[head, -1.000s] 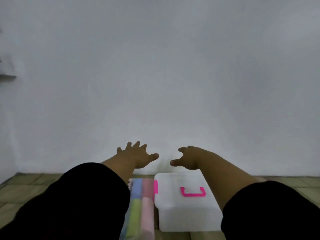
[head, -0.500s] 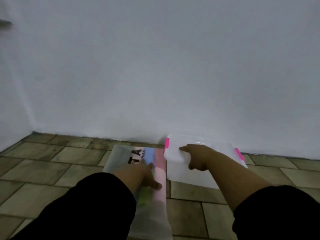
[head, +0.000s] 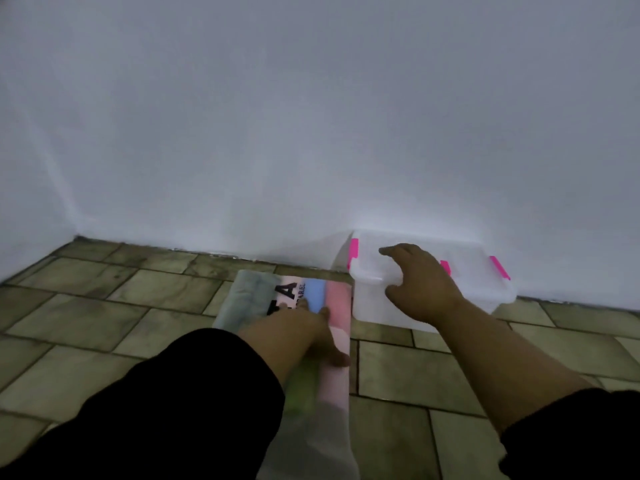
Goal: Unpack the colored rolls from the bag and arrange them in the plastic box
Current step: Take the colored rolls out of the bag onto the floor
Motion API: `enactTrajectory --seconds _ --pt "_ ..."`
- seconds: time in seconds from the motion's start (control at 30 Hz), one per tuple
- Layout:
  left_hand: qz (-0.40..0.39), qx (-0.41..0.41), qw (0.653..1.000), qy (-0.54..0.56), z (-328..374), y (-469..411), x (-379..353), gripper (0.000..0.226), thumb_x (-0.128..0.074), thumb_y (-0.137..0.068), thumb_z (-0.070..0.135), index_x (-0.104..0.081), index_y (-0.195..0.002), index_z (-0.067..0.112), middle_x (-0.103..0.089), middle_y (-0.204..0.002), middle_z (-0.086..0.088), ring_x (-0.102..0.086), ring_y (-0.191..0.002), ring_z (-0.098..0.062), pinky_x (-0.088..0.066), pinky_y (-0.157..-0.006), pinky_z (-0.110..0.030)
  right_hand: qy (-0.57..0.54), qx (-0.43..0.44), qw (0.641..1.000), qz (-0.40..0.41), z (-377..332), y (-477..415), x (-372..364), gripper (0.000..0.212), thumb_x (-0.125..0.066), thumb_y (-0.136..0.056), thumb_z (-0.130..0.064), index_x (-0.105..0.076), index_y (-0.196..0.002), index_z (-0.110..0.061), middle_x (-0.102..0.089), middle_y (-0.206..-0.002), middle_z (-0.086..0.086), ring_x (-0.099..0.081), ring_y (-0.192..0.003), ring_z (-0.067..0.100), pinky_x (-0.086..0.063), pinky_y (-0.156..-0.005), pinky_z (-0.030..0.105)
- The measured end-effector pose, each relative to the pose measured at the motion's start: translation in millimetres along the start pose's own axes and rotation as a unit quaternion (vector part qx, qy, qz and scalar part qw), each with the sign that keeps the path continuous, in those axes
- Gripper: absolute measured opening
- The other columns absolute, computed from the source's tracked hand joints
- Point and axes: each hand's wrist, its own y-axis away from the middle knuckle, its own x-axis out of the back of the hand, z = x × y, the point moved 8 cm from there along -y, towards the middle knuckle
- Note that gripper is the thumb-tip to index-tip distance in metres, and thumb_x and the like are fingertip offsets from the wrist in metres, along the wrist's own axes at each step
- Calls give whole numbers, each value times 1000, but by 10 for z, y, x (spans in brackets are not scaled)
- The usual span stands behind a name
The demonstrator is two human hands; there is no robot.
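Note:
A translucent plastic bag [head: 249,299] with black lettering lies flat on the tiled floor. Through it show a blue roll [head: 315,292], a pink roll [head: 337,299] and a green roll [head: 301,386]. My left hand [head: 304,327] rests flat on the bag, fingers straight over the rolls. To the right, against the wall, stands the white plastic box [head: 485,289] with its lid on and pink latches [head: 354,251]. My right hand [head: 422,285] lies spread over the lid's left part, with the thumb at the lid's front rim.
A white wall [head: 311,133] runs right behind the box and the bag. Olive floor tiles [head: 104,306] stretch out to the left and in front of the box. Both my black sleeves fill the bottom of the view.
Both hands came down from the air in front of the wall. My left hand settled on the bag, and my right hand moved from the box's front corner up onto its lid.

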Motion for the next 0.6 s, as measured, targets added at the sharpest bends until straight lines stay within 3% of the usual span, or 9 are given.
enactTrajectory --seconds 0.07,0.1,0.17,0.23,0.27,0.37,0.4,0.47,0.6 --pt "34 -20 999 17 -53 -25 72 104 -56 -79 69 6 -153 30 15 -160 -10 3 -146 -40 -11 -118 -55 -85 -29 995 38 -96 300 14 42 -65 -80 -27 -51 -120 -24 -58 -116 3 -57 -104 20 -45 -79 28" --pt "52 -27 998 24 -111 -33 102 101 -52 -81 70 4 -153 27 13 -160 -10 3 -147 -37 -9 -118 -53 -121 -73 990 -14 -109 477 -117 39 -66 -80 -35 -50 -113 -24 -61 -105 2 -61 -94 19 -47 -72 29" --pt "71 -35 997 24 -252 -82 116 99 -44 -83 73 3 -154 23 11 -161 -7 5 -148 -31 -5 -119 -47 -188 -169 944 -213 -181 928 -534 52 -70 -76 -47 -46 -116 -24 -67 -97 3 -67 -81 19 -54 -66 32" --pt "72 -31 997 18 -360 -119 72 101 -39 -80 78 5 -154 25 13 -161 -5 8 -148 -30 -3 -120 -51 -260 -210 867 -370 -358 1386 -868 64 -75 -76 -41 -40 -127 -25 -70 -94 4 -68 -66 15 -56 -58 28" --pt "72 -28 997 19 -376 -108 60 101 -38 -79 80 5 -153 26 14 -161 -4 9 -148 -31 -3 -119 -53 -292 -206 846 -397 -442 1526 -976 65 -76 -77 -33 -39 -129 -26 -69 -94 2 -66 -63 13 -56 -58 26" --pt "72 -12 997 33 -373 -51 38 99 -36 -81 78 6 -153 25 15 -161 -5 11 -148 -29 -1 -120 -50 -309 -180 866 -349 -437 1636 -1133 58 -70 -80 -14 -45 -131 -28 -63 -104 -3 -64 -83 12 -56 -75 31" --pt "69 -4 997 36 -365 7 43 98 -36 -82 77 6 -153 24 15 -161 -6 10 -148 -29 -1 -119 -48 -337 -192 862 -327 -369 1627 -1126 57 -67 -80 -10 -47 -129 -30 -65 -104 0 -65 -82 15 -56 -72 33" --pt "61 30 997 39 -392 61 9 99 -34 -82 78 8 -153 23 15 -160 -9 8 -148 -31 -3 -118 -45 -400 -225 836 -300 -147 1565 -1059 56 -62 -80 -3 -49 -126 -31 -70 -96 12 -66 -68 20 -53 -60 33" --pt "13 90 996 20 -262 299 -45 99 -34 -86 74 5 -153 13 -3 -161 -15 -12 -147 -34 -14 -119 -40 -433 -281 828 -220 512 1269 -825 49 -58 -80 6 -54 -121 -20 -69 -83 19 -61 -55 23 -46 -58 34"
